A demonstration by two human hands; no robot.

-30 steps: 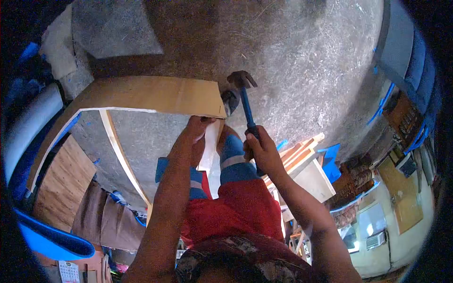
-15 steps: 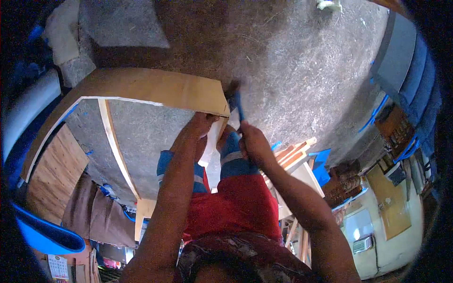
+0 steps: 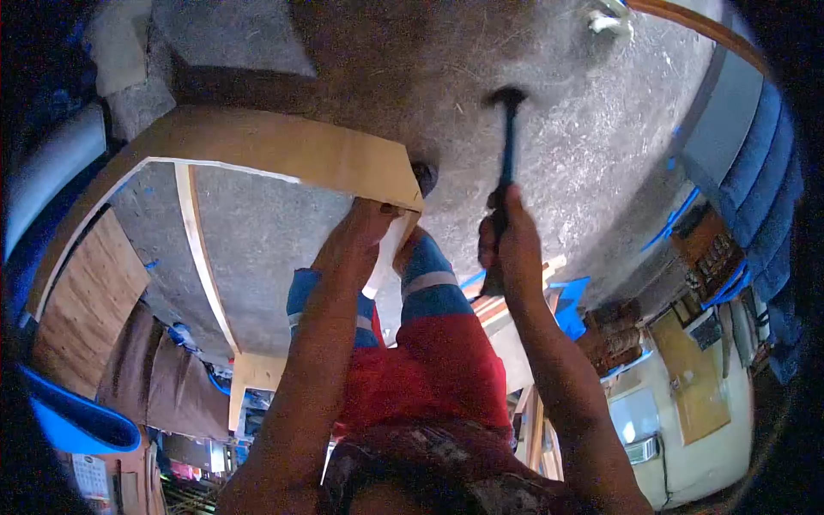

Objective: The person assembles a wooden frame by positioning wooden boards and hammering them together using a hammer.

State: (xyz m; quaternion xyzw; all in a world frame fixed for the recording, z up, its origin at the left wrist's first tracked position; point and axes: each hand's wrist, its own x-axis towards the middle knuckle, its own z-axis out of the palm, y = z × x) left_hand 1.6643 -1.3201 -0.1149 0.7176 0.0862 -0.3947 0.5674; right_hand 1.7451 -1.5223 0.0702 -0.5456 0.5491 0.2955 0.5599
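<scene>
A hammer (image 3: 510, 142) with a dark head and bluish shaft is upright in my right hand (image 3: 513, 236), its fingers wrapped round the grip. The head is apart from the wood, off to its right. My left hand (image 3: 367, 221) grips the lower edge of a curved wooden frame (image 3: 283, 154) near its right corner; the fingertips are partly hidden behind the panel. The frame has a thin plywood face and a pale edge, and arches leftward from above my knees. A narrow wooden strip (image 3: 204, 257) runs down from it.
Lengths of wood (image 3: 493, 307) lie to the right of my legs. Stacked blue-grey cushioned pieces (image 3: 751, 184) stand at the far right. A plywood sheet (image 3: 90, 300) and a brown cloth (image 3: 163, 378) are at the left. A white object (image 3: 611, 24) lies on the concrete floor (image 3: 566, 172).
My right hand has swung the hammer up and to the right, away from the frame's corner. My left hand keeps its hold at nearly the same place.
</scene>
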